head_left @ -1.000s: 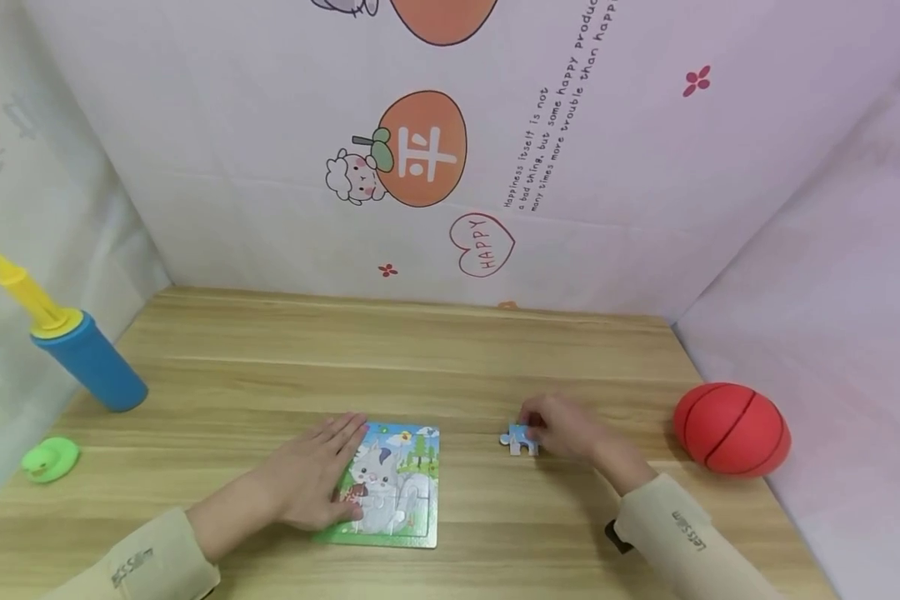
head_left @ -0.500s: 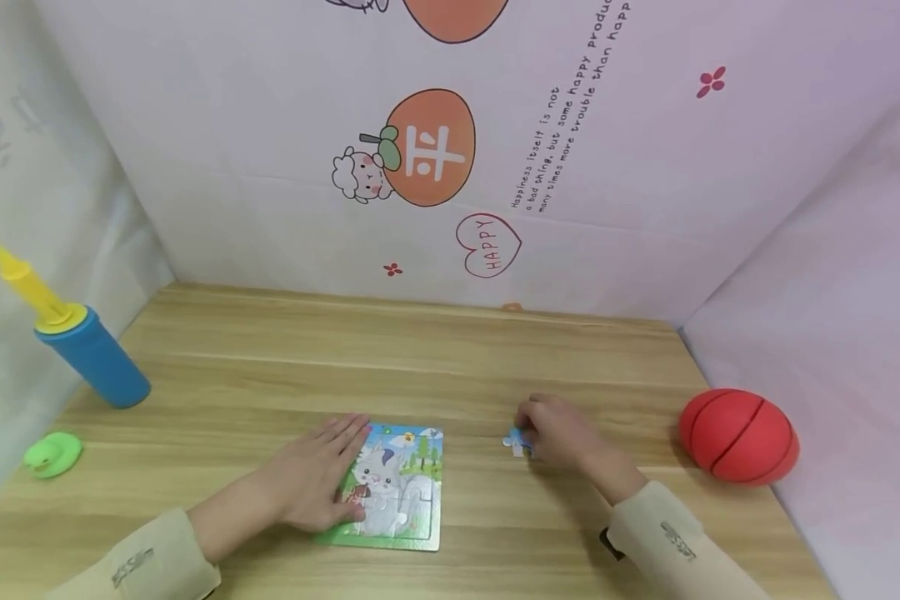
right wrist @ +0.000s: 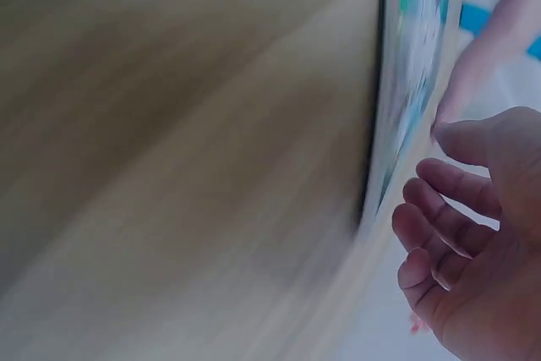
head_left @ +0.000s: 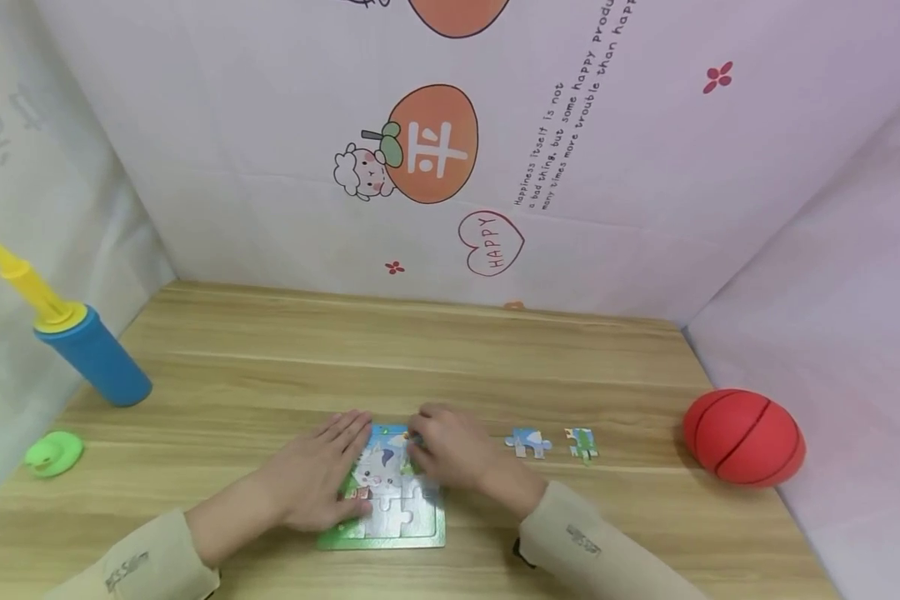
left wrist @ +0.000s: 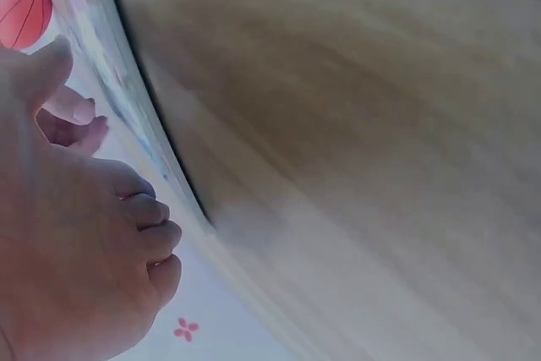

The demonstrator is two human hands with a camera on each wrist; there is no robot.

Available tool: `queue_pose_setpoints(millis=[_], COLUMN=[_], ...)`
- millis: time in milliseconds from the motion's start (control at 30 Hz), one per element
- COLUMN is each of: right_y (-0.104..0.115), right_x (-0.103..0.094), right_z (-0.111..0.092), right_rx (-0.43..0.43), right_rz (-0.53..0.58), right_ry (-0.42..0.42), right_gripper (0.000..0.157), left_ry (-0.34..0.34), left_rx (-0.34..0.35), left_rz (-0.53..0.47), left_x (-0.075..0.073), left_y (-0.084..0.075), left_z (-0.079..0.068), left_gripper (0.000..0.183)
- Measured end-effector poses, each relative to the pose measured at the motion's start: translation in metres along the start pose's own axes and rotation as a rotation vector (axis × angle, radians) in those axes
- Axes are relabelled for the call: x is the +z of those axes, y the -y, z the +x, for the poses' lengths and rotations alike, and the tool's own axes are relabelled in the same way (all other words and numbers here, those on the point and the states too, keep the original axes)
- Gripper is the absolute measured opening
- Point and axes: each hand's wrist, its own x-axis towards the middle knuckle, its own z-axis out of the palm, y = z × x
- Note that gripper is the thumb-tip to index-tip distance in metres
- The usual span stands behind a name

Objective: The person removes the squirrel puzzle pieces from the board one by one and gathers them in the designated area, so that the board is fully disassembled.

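Pale brown wood-grain counter [head_left: 420,350], streaks running side to side; far edge meets a white, cloth-like back wall [head_left: 255,208]. Printed on it: round orange fruit with white character [head_left: 442,143], red heart outline reading HAPPY [head_left: 491,243], slanting dark lettering [head_left: 579,123], small red four-petalled flowers [head_left: 717,77]. Whitish, creased left wall [head_left: 67,183], faint grey characters. Pinkish-white right wall [head_left: 832,275]. Light soft.

Green-edged puzzle [head_left: 386,515], its middle apparently mostly grey and blue; red ball [head_left: 744,437] with black lines; blue-and-yellow pump [head_left: 93,354]; bright green duck [head_left: 56,454].

Beige sleeves [head_left: 615,567], dark lettering [head_left: 583,539] near cuffs [head_left: 543,512], black edge [head_left: 523,554] beneath.
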Motion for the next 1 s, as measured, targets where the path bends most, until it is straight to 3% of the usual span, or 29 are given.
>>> queue_pose_setpoints(millis=[233,400,667,1000], right_y=[0.035,0.047,0.056,0.061], right_x=[0.006,0.015,0.025,0.028], right_z=[0.024,0.033,0.039,0.039], right_rx=[-0.037,-0.013,0.052,0.099], right_rz=[-0.034,-0.064,-0.035,-0.018], right_ry=[0.054,0.079,0.103,0.067], right_gripper=[0.032,0.048,0.042,0.042], left_ry=[0.0,-0.006,-0.011,-0.003], left_rx=[-0.062,-0.053,-0.051,-0.089], left_rz=[-0.027,-0.012,0.0,-0.048], left_x=[-0.001,0.001,0.002,-0.002], left_y=[0.012,0.017,0.021,0.019], left_z=[-0.005,-0.005,-0.004,-0.007], left_gripper=[0.11,0.114,0.114,0.122])
